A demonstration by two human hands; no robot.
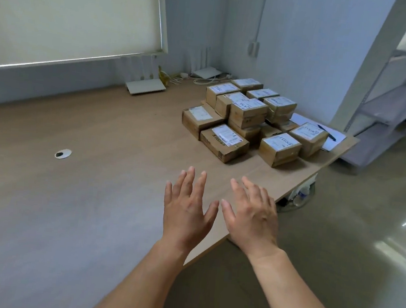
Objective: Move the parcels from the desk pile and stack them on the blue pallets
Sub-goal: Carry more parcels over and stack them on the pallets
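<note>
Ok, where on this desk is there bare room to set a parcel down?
Bare desk runs left of the parcel pile, between the cable grommet and the white router at the back. A bare strip also lies between the nearest parcel and the left hand and right hand. The far right corner is crowded: parcels, papers, pen.

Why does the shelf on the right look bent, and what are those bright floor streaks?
Head view: the wide-angle lens bows the metal shelf and window blind near the edges; the floor streaks are glare; labels on the parcels are blurred.
</note>
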